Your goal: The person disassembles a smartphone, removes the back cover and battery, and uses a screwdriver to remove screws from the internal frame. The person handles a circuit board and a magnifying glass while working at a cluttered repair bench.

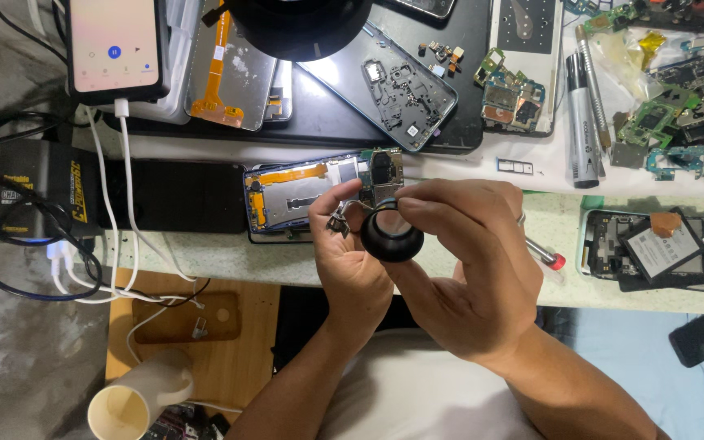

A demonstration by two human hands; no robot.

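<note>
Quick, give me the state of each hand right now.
Left hand: closed, pinching a small metal part between its fingertips.
Right hand: closed around a black loupe.

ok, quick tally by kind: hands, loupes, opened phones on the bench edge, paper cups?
Hands: 2, left hand and right hand
Black loupe: 1
Opened phones: 2, centre phone and right phone
Paper cup: 1
Total: 6

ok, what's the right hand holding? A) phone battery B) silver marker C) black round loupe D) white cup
C: the right hand pinches a black round loupe by its rim, over the opened phone; the left hand holds a small metal part beside it.
</note>
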